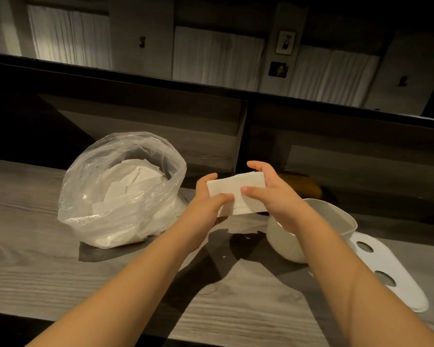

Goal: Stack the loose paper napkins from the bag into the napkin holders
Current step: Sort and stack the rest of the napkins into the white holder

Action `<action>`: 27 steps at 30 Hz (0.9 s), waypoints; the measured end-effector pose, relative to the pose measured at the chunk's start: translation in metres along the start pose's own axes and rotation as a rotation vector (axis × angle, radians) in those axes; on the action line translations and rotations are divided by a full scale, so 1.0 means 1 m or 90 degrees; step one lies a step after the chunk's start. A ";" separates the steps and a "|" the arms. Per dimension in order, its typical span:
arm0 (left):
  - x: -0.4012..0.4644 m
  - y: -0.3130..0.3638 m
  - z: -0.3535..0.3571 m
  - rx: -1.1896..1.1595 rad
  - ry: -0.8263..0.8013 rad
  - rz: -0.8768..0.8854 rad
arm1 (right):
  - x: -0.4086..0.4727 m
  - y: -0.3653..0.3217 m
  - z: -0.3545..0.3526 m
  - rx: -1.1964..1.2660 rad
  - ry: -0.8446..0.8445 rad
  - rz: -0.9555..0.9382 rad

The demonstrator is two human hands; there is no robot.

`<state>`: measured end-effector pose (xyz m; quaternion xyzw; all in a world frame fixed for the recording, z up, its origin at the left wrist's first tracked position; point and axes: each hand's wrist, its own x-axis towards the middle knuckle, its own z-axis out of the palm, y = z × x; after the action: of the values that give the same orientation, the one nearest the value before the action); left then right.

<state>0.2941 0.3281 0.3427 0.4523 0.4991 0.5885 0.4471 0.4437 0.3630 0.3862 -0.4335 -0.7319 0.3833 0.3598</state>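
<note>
Both hands meet at the centre of the frame in the head view, held above the counter (pixel 35 259). Left hand (pixel 208 196) grips the left end of a folded white napkin (pixel 237 189), thumb on the near face and fingers curled behind. Right hand (pixel 268 191) pinches the right end likewise, thumb on the front near the middle and fingers wrapped over the top edge. Holding it at both ends keeps the soft paper flat and square, judged as straightening it before it goes into a holder.

Napkin condition: white, faintly textured, folded to a rectangle, with a lower layer hanging slightly past the bottom edge, so the fold is not fully aligned.

Clear plastic bag (pixel 120 191) sits at left centre of the frame, mouth open toward the person, holding a loose, jumbled pile of further napkins (pixel 133 179); supply remains considerable.

White napkin holder (pixel 336 216) lies at lower right, just beneath the right forearm, within close reach. It appears empty, though its interior is partly hidden. A white flat piece with oval holes (pixel 391 271) lies beside it; whether it is joined to the holder cannot be told.
</note>
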 end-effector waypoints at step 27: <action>-0.004 -0.021 0.076 0.570 -0.229 0.211 | -0.014 0.037 -0.105 0.205 0.152 0.234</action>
<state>0.3707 0.3400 0.3285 0.7670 0.5390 0.2927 0.1885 0.5526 0.3887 0.3977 -0.5382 -0.5230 0.4997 0.4326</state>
